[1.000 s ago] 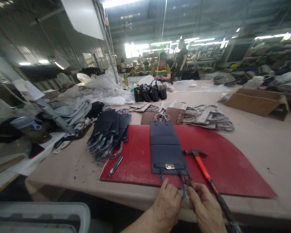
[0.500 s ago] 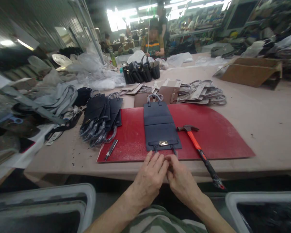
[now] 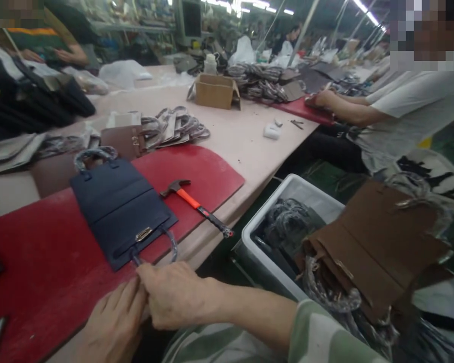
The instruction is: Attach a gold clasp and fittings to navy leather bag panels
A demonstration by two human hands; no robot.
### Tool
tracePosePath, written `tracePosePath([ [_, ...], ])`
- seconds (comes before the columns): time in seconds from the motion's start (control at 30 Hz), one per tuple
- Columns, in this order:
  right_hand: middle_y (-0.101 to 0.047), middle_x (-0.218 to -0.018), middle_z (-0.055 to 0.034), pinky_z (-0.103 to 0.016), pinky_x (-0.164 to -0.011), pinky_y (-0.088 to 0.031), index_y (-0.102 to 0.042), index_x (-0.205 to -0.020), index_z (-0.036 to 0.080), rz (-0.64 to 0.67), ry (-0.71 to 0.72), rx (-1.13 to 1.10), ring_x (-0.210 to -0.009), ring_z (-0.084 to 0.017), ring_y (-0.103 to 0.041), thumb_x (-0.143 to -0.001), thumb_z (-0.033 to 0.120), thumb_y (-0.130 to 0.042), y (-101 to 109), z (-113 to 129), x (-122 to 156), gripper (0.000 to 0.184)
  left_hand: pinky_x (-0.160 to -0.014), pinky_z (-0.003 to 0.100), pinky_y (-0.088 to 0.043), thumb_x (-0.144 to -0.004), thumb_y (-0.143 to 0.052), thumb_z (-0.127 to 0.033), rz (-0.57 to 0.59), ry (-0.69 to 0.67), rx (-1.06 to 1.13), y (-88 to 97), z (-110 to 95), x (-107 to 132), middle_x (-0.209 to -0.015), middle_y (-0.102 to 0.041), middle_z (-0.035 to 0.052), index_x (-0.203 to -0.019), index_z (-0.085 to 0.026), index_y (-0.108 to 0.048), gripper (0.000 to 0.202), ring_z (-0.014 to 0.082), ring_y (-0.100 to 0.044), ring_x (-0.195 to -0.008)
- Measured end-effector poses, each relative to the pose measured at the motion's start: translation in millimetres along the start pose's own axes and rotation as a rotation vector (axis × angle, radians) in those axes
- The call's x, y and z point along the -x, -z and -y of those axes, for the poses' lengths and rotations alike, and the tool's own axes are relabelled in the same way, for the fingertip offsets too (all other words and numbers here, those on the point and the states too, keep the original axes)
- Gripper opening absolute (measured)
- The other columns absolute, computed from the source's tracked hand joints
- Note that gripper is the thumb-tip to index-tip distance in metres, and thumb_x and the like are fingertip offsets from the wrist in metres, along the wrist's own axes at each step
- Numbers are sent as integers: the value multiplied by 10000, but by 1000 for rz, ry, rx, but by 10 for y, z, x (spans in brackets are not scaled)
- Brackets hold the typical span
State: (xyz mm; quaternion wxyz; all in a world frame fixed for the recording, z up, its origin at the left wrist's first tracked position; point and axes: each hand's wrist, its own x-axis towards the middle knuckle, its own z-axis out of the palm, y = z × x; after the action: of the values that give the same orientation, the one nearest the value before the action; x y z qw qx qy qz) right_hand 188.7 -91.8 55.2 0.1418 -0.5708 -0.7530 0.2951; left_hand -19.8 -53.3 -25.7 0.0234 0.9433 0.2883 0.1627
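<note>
Busy bench [image 3: 166, 108] on the head cam, navy bag [image 3: 119, 194] flat on a red board [image 3: 34, 247]. Gold clasp [image 3: 144, 233], near handle [image 3: 173, 243] and far handle [image 3: 95, 151] look attached; what's left, can't tell. Long axis slants far-left to near-right, clasp end closest. Right hand [image 3: 177, 295] curls at the near handle, left hand [image 3: 115, 315] right beside, grips hidden.

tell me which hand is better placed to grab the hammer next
Right, most likely. The right hand is nearer the hammer, which lies right of the navy bag; the left hand is farther away, beyond the right hand.
</note>
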Motion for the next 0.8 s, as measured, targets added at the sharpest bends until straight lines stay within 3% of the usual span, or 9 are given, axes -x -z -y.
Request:
tracePosePath([
  [0.1,-664,-1138,-137,-406,-908,-527,-554,-1163,155,-362,47,-131,-1052,-258,-644,-890,225,-528,83,-24,89,283,-794,391,-569,-856,-491,-161,-136,124,59,77,37,12,-1096,-738,96,-1080,-237,-671,297,283,-711,-920],
  [0.17,-657,-1178,-127,-395,-996,-471,-576,-1174,164,-600,9,-323,-1113,-232,-606,-910,221,-513,138,-124,131,278,-813,361,-576,-897,-549,-249,-208,393,222,160,25,-20,-1024,-742,80,-1023,-222,-689,190,254,-714,-897],
  [0.2,-678,-1114,-107,-372,-963,-480,-604,-1125,172,-645,-52,-433,-1051,-217,-622,-916,253,-518,149,-204,132,241,-802,347,-580,-894,-594,-311,-253,551,336,198,21,-49,-982,-743,68,-1003,-216,-698,178,242,-716,-872],
  [0.27,-706,-964,-68,-332,-830,-506,-648,-1016,180,-561,-204,-620,-882,-195,-647,-901,360,-550,113,-394,80,235,-773,329,-584,-850,-673,-396,-367,870,611,245,41,-133,-906,-743,53,-984,-194,-714,246,220,-714,-812],
  [0.33,-703,-827,-48,-323,-742,-505,-667,-911,173,-474,-310,-766,-765,-192,-642,-816,451,-613,1,-563,-17,299,-777,317,-582,-791,-732,-422,-567,1040,916,247,99,-231,-890,-743,58,-986,-160,-721,327,204,-715,-806],
  [0.4,-695,-749,-53,-315,-661,-497,-665,-815,166,-407,-433,-912,-708,-200,-643,-719,526,-674,-147,-663,-104,372,-783,302,-574,-733,-787,-420,-745,1074,1145,214,171,-326,-856,-734,57,-966,-133,-722,375,184,-709,-792],
  [0.5,-684,-701,-61,-282,-575,-476,-638,-747,159,-407,-619,-1071,-646,-187,-639,-599,582,-756,-322,-689,-159,464,-764,288,-567,-646,-860,-395,-861,1076,1336,130,252,-448,-840,-721,50,-901,-120,-722,400,168,-706,-769],
  [0.6,-667,-660,-46,-262,-537,-469,-617,-754,155,-450,-716,-1084,-599,-168,-623,-523,584,-812,-403,-649,-174,525,-758,289,-563,-639,-872,-396,-895,1075,1391,40,305,-532,-850,-721,54,-886,-119,-721,401,168,-712,-771],
  [0.8,-693,-692,-44,-278,-550,-501,-639,-844,143,-270,-674,-1196,-608,-197,-668,-535,511,-834,-495,-531,-273,518,-759,282,-553,-689,-846,-409,-874,1043,1343,-57,416,-607,-821,-738,74,-923,-110,-736,395,173,-716,-773],
])
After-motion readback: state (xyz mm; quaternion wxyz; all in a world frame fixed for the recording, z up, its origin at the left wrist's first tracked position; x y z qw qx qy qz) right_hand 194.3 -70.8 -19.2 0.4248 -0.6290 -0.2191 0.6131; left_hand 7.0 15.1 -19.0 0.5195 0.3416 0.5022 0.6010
